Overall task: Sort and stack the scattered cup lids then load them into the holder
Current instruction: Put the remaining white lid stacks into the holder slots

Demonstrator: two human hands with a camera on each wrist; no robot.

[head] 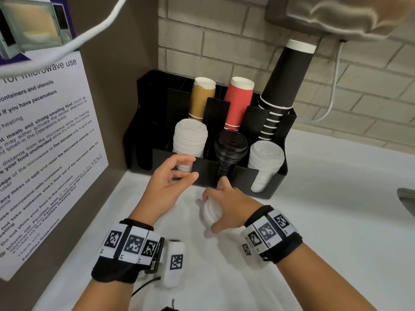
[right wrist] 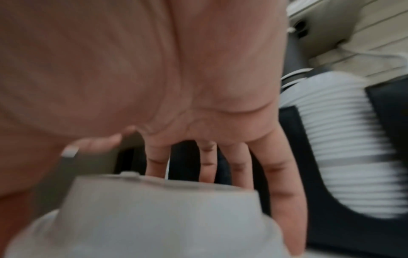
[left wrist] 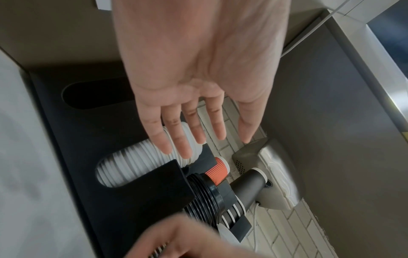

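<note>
Two hands work low in the head view over a white countertop [head: 325, 198]. At centre, the right hand [head: 226, 209] curls its thumb and fingers round a small white plastic cup lid [head: 207, 213]; whether one lid or a short nest of them, I cannot tell. It is held just in front of the holder, likely so it can be carried up onto a matching stack. Left of it, the left hand [head: 167, 181] hangs with loosely spread fingers, holding nothing, near the left white stack, perhaps ready to steady it.

Above them, at mid-frame, the black plastic compartment holder [head: 271, 187] keeps lids apart by kind in its front row: a stack of white lids [head: 189, 140] on the left, black lids [head: 231, 149] in the middle, and another white stack [head: 265, 162] on the right. Behind stand brown, red and black paper cups.

Along the left edge, a white printed notice [head: 45, 140] reads "microwave use", "containers and utensils" and "if you have pacemakers". Both wristbands carry square black-and-white code markers.
</note>
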